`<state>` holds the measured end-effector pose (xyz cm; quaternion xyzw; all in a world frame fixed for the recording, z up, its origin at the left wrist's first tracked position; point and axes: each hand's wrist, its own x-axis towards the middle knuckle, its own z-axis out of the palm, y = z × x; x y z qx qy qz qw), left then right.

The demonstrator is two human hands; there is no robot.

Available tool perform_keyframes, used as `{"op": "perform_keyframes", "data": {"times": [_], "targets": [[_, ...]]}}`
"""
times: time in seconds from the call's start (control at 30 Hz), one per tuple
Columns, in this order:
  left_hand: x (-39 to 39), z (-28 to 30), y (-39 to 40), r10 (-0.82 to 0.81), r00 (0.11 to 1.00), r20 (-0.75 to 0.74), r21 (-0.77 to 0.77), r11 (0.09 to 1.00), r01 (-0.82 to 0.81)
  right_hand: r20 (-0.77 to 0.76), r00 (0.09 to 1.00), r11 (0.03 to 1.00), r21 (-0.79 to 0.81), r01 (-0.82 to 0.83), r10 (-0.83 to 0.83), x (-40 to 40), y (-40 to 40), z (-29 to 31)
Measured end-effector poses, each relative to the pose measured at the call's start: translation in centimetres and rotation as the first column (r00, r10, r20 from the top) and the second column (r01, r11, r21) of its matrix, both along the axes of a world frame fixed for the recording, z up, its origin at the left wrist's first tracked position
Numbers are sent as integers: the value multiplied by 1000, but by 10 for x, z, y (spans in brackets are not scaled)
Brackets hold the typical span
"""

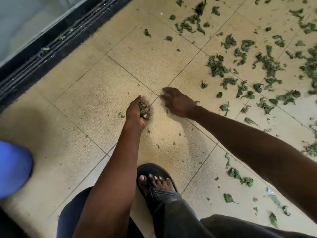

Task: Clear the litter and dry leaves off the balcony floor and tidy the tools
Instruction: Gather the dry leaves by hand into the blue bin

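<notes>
At the far left runs a dark door track (42, 54), with a blue object (13, 169) near left. On the tiled floor (96, 93) the left hand (137, 112) has its fingers (145, 110) curled round a bunch of leaves (142, 109). Just right of it the right hand (176, 102) reaches down, blurred, fingers spread and holding nothing. Scattered leaves (267, 64) cover the floor to the far right. A sandalled foot (156, 182) stands near.
</notes>
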<state>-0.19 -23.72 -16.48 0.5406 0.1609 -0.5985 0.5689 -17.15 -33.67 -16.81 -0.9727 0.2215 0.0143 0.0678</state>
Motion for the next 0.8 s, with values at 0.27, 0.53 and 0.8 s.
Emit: {"op": "perform_keyframes", "data": {"times": [0.27, 0.53, 0.8], "targets": [[7, 8, 26, 65, 998, 1, -2, 998, -65, 216, 944, 968, 95, 234, -250, -62, 25, -19], [51, 30, 73, 279, 960, -1, -5, 960, -279, 111, 986, 962, 230, -147, 124, 83, 105, -2], [61, 17, 93, 277, 960, 37, 58, 959, -279, -144, 944, 951, 131, -280, 298, 93, 116, -10]]}}
